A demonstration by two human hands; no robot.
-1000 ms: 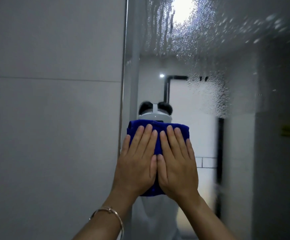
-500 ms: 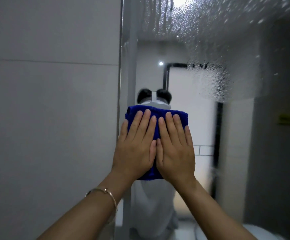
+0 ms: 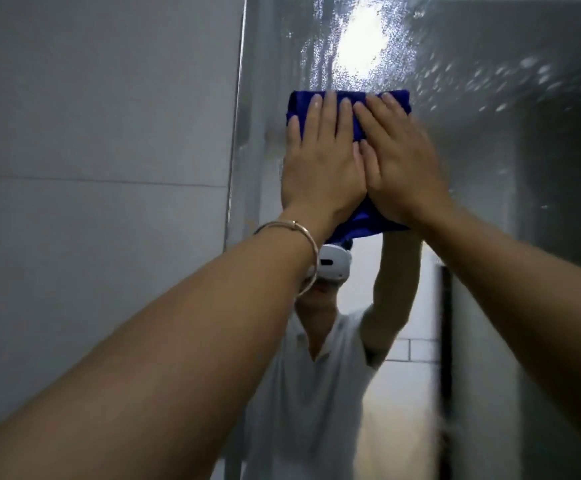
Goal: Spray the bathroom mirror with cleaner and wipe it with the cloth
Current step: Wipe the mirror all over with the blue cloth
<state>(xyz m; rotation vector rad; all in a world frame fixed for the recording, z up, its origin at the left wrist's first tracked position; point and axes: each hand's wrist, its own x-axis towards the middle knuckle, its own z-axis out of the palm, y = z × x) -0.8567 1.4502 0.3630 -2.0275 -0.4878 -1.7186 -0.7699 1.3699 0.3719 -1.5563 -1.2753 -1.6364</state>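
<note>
A folded blue cloth [image 3: 362, 226] lies flat against the mirror [image 3: 483, 140], high up near its left edge. My left hand [image 3: 320, 164] and my right hand [image 3: 403, 168] press on the cloth side by side, palms flat, fingers pointing up. A thin bangle circles my left wrist. Spray droplets and runs cover the mirror's upper part, above and to the right of the cloth. The glass below the cloth looks wiped and shows my reflection. No spray bottle is in view.
A grey tiled wall [image 3: 102, 168] fills the left side and meets the mirror's vertical edge [image 3: 237, 133]. The mirror reflects a bright ceiling light [image 3: 358, 53], a dark door frame and white tiles.
Both hands have slid the cloth upward on the mirror, from mid height into the droplet-covered upper area. My arms are now stretched further up.
</note>
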